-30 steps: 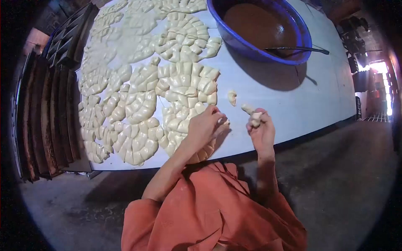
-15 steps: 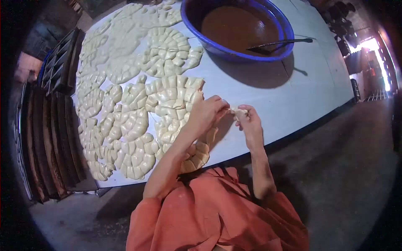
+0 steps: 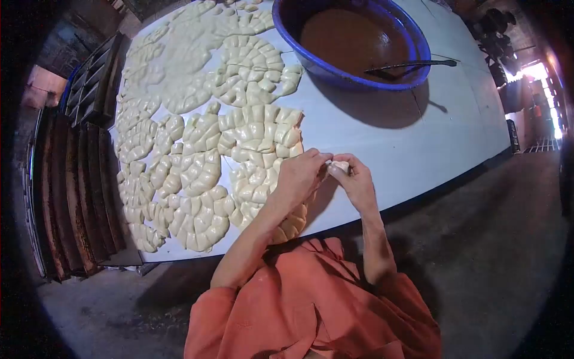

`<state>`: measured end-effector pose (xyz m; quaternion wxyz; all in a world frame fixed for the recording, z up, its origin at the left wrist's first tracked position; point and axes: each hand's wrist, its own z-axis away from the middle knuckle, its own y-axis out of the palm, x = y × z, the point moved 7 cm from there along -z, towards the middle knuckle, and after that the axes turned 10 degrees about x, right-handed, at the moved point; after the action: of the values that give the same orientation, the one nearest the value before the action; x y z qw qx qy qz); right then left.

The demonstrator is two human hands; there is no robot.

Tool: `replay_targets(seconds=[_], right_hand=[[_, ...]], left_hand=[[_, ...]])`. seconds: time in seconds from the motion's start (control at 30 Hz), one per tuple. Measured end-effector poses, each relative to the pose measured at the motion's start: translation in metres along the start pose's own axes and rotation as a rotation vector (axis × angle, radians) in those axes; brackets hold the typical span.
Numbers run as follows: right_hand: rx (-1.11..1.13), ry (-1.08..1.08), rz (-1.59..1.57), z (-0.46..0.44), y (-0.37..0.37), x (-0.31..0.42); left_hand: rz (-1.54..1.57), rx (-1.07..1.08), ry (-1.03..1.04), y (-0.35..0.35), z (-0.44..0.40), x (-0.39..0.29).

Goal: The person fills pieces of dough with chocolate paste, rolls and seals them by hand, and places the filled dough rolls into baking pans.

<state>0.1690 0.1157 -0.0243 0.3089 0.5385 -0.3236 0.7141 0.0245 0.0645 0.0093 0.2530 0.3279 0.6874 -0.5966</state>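
A small pale piece of dough is pinched between the thumb and fingers of my right hand. My left hand meets it from the left, its fingertips closed at the dough's near edge and partly hidden behind the knuckles. Under and beside my left forearm lie glossy, scored slabs of cream-coloured dough, cut into many small pieces and spread over the white table. Both hands are held above the table's front part, close together.
A blue basin of brown, thick-looking filling stands at the back, a dark-handled spoon resting in it. Dark trays stand stacked on edge at the left. The table's front edge runs just before my body.
My hands have come closer together, the left fingertips now at the dough piece in my right hand. The view has shifted slightly, moving the table and basin to the right.
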Motion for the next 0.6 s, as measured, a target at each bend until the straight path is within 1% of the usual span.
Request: replay_targets(seconds=[0.03, 0.07, 0.1, 0.13, 0.17, 0.2, 0.23, 0.27, 0.3, 0.37, 0.4, 0.43, 0.5, 0.53, 0.57, 0.6], right_hand=[[0.0, 0.0, 0.001, 0.002, -0.004, -0.002], [0.027, 0.055, -0.006, 0.005, -0.006, -0.005], [0.055, 0.111, -0.013, 0.007, -0.008, -0.006], [0.078, 0.078, -0.083, 0.006, -0.012, -0.009], [0.078, 0.078, -0.084, 0.009, -0.014, -0.007], [0.101, 0.132, -0.205, 0.014, -0.012, -0.003], [0.124, 0.188, -0.326, 0.018, -0.01, 0.0], [0.144, 0.179, -0.433, 0.02, -0.01, 0.003], [0.14, 0.178, -0.432, 0.02, -0.014, 0.001], [0.159, -0.098, -0.815, 0.019, -0.024, 0.009], [0.134, -0.165, -0.854, 0.016, -0.029, 0.016], [0.131, -0.17, -0.854, 0.014, -0.028, 0.022], [-0.022, -0.109, -0.896, 0.013, -0.032, 0.03], [0.028, -0.061, -0.837, 0.008, -0.032, 0.022], [0.029, -0.063, -0.836, 0.007, -0.03, 0.021], [0.041, -0.034, -0.782, 0.007, -0.023, 0.019]], left_hand=[[-0.082, 0.077, 0.006, 0.006, 0.0, 0.003], [-0.165, 0.154, 0.012, 0.013, 0.001, 0.006], [-0.164, 0.153, 0.012, 0.015, 0.002, 0.006], [-0.214, 0.132, 0.041, 0.017, 0.004, 0.003], [-0.265, 0.11, 0.071, 0.018, 0.006, 0.0], [-0.266, 0.108, 0.068, 0.021, 0.006, 0.002], [-0.331, 0.143, 0.022, 0.028, 0.007, 0.007], [-0.395, 0.18, -0.022, 0.034, 0.008, 0.011], [-0.394, 0.18, -0.018, 0.032, 0.007, 0.008], [-0.455, 0.221, -0.084, 0.03, 0.007, 0.004], [-0.455, 0.221, -0.081, 0.031, 0.008, 0.003], [-0.399, 0.189, -0.088, 0.028, 0.01, 0.003], [-0.342, 0.158, -0.083, 0.023, 0.007, 0.001], [-0.225, 0.093, -0.059, 0.015, 0.004, -0.002], [-0.107, 0.026, -0.04, 0.007, 0.003, -0.005], [-0.075, 0.025, -0.042, -0.006, -0.003, -0.016]])
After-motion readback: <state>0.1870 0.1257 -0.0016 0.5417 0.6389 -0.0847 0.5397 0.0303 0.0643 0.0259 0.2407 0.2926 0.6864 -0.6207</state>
